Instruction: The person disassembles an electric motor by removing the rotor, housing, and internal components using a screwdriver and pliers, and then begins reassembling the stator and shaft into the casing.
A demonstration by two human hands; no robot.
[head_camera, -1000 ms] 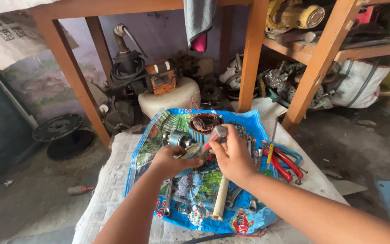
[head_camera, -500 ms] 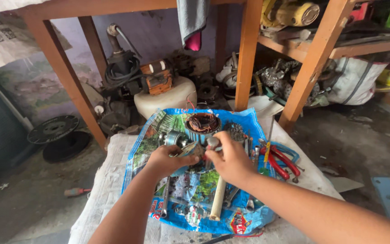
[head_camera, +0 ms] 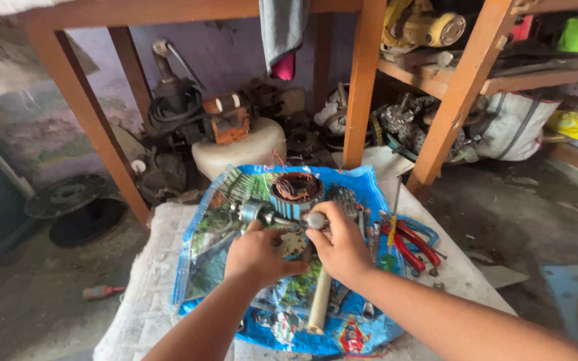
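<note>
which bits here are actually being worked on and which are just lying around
In hand:
left hand and right hand on the metal rotor shaft
round metal plate between them

Lying about:
copper-wound stator
red-handled pliers
pale wooden handle
yellow screwdriver

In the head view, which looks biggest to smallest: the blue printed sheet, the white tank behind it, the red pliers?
1. Blue printed sheet
2. White tank, though it sits farther back
3. Red pliers
</note>
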